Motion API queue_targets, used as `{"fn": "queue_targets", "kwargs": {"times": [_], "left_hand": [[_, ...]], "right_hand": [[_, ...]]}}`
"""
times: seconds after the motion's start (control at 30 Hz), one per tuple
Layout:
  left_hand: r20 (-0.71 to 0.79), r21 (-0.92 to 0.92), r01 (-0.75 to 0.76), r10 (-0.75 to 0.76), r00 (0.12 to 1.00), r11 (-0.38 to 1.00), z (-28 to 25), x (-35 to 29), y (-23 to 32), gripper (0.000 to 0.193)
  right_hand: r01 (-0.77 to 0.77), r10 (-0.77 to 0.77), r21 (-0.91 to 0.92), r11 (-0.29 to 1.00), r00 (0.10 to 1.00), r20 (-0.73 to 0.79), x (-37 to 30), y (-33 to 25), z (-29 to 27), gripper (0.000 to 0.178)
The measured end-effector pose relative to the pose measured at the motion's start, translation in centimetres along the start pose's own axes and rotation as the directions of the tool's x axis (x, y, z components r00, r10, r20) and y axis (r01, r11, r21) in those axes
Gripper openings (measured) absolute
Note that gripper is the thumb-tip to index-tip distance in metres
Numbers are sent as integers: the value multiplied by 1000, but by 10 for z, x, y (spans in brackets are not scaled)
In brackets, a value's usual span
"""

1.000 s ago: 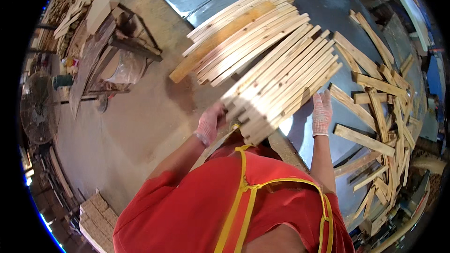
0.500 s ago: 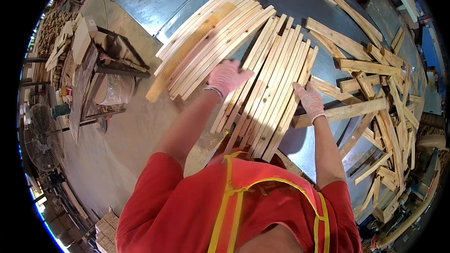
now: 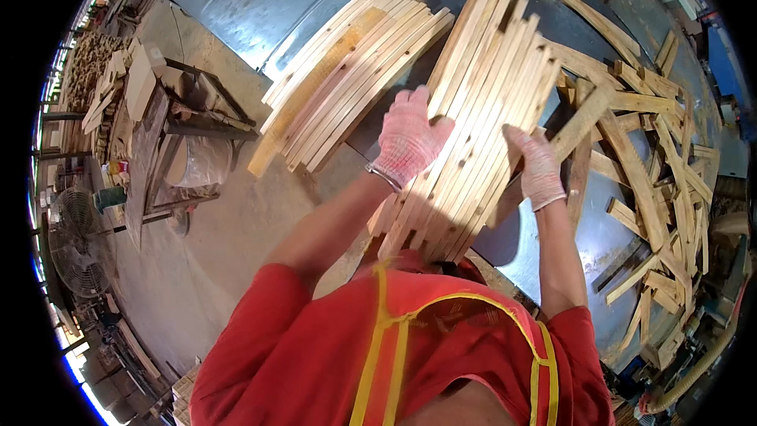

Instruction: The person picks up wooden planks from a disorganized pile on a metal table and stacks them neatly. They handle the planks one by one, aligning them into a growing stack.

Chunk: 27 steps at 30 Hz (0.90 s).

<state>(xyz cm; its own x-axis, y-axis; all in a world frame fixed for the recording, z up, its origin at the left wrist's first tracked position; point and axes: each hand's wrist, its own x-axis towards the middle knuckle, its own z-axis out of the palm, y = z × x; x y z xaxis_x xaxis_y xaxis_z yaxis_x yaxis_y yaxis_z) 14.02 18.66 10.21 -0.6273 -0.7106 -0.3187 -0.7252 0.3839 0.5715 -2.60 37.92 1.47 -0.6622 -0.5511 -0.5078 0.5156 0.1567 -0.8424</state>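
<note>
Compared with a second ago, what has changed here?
The left hand has moved from the bundle's near end forward along its left side; the bundle has shifted forward too. A loose board by the right hand has swung to point more forward. That hand stays at the bundle's right; the left stack is unmoved.
</note>
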Motion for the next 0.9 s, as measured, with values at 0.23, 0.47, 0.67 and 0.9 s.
{"fn": "queue_targets", "kwargs": {"times": [0.23, 0.47, 0.67, 0.9], "left_hand": [[-556, -248, -668, 462, 691, 702, -80, -9, 34, 78], [-401, -328, -659, 532, 746, 676, -71, 4, -25, 82], [13, 381, -578, 621, 783, 721, -19, -5, -156, 68], [374, 775, -559, 500, 781, 295, -40, 57, -154, 54]], "right_hand": [[674, -677, -88, 734, 735, -21, -93, -150, 50, 85], [563, -614, -373, 738, 789, -23, -113, -98, 43, 86], [472, -420, 135, 871, 858, -296, -105, 61, 69, 38], [69, -304, -997, -27, 950, 74, -67, 124, 73, 71]]}}
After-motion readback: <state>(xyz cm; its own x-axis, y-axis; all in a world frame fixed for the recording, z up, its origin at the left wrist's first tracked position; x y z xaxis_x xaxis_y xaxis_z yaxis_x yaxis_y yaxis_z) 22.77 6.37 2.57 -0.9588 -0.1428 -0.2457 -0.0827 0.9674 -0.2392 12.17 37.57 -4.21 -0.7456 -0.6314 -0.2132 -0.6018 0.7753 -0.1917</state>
